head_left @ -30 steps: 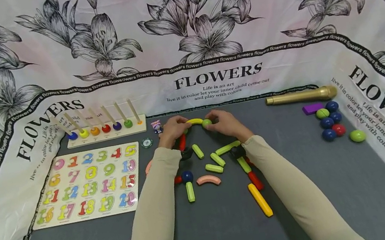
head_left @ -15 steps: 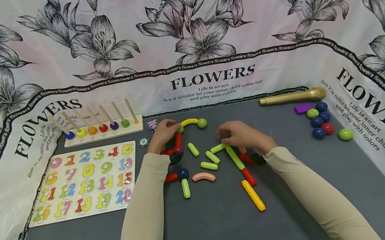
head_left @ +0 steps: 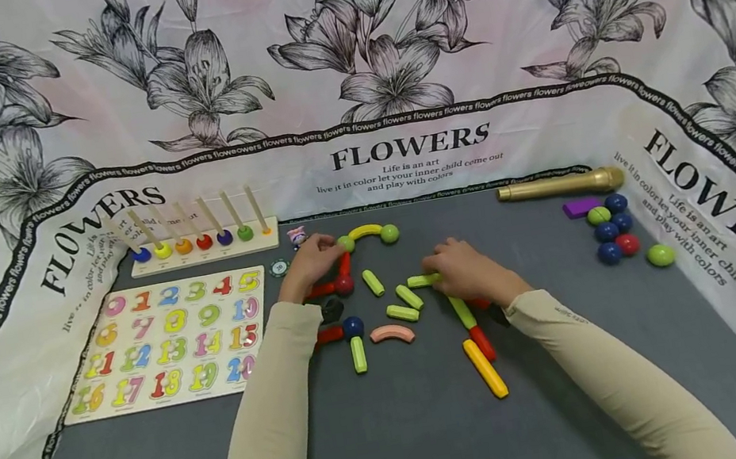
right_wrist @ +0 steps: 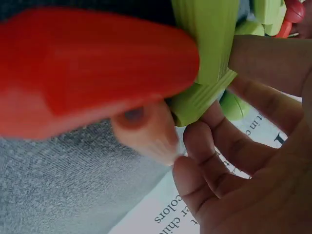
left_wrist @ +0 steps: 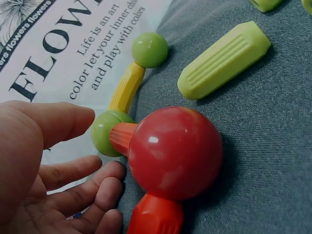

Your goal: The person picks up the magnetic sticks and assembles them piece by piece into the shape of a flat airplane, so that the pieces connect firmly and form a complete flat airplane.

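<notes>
My left hand [head_left: 310, 265] is beside a chain of magnetic-type balls and rods, its thumb and fingers apart near a green ball [left_wrist: 105, 139]. A yellow curved rod [left_wrist: 127, 87] joins that ball to another green ball [left_wrist: 150, 49]. Red rods meet at a red ball [left_wrist: 175, 153]. My right hand [head_left: 467, 270] pinches a light green rod [head_left: 422, 280], though its fingertips are partly hidden. Beneath that hand lie another light green rod [head_left: 462, 312] and a red rod [right_wrist: 97, 68]. A peach curved piece [right_wrist: 148, 131] shows in the right wrist view.
Several loose light green rods [head_left: 402, 312], a peach arc [head_left: 392, 334] and a yellow rod [head_left: 485, 368] lie between the arms. The number board [head_left: 165, 342] and peg stand [head_left: 205, 251] are at left. Spare balls [head_left: 609, 253] and a gold microphone [head_left: 559, 186] are at right.
My right hand has let go of the far green ball and moved back and right to the light green rods. The left hand has loosened and drawn slightly left from its green ball.
</notes>
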Tool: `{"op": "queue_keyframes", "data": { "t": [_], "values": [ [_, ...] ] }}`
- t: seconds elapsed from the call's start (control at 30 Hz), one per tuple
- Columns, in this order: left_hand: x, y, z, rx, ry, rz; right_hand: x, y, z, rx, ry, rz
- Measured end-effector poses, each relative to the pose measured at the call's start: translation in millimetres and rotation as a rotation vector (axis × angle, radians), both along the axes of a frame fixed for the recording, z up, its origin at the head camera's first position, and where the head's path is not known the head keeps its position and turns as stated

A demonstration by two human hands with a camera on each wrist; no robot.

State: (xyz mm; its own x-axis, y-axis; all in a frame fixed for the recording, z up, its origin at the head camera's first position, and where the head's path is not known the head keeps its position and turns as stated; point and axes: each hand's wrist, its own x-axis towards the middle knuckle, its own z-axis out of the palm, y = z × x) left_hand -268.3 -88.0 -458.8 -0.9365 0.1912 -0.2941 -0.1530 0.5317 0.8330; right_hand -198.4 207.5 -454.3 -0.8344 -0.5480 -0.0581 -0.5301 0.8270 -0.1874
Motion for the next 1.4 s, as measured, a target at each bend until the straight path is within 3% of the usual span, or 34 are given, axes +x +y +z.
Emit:
{"op": "queue_keyframes", "data": {
  "t": [0.1,0.2,0.37,0.53,0.7,0.87,1.07,1.4],
  "values": [
    [-0.4,-2.7,-3.3,-0.047,-0.002,-0.013,-1.6,0,-0.9,-0.014,0.022,-0.053],
    [-1.1,-5.5,-5.4,-0.108,-0.003,-0.043,-6.4,-1,-0.4,-0.133,0.004,-0.152],
    [-1.4,-6.7,-7.2,-0.169,-0.016,-0.078,-16.4,-8,4.3,-0.413,-0.116,-0.317],
    [0.7,-7.1,-7.0,-0.151,-0.014,-0.103,-27.6,-22,5.0,-0.571,-0.241,-0.423],
    [0.4,-7.7,-6.5,-0.147,-0.015,-0.109,-36.0,-36,-0.6,-0.597,-0.343,-0.474],
    [-1.0,-8.7,-4.4,-0.148,-0.035,-0.103,-39.5,-47,-4.3,-0.557,-0.403,-0.488],
    [-3.6,-7.8,-3.7,-0.142,-0.034,-0.110,-40.0,-52,-5.2,-0.550,-0.402,-0.514],
    [-1.8,-9.7,-5.9,-0.134,-0.035,-0.095,-43.4,-56,-9.9,-0.515,-0.381,-0.488]
  ]
}}
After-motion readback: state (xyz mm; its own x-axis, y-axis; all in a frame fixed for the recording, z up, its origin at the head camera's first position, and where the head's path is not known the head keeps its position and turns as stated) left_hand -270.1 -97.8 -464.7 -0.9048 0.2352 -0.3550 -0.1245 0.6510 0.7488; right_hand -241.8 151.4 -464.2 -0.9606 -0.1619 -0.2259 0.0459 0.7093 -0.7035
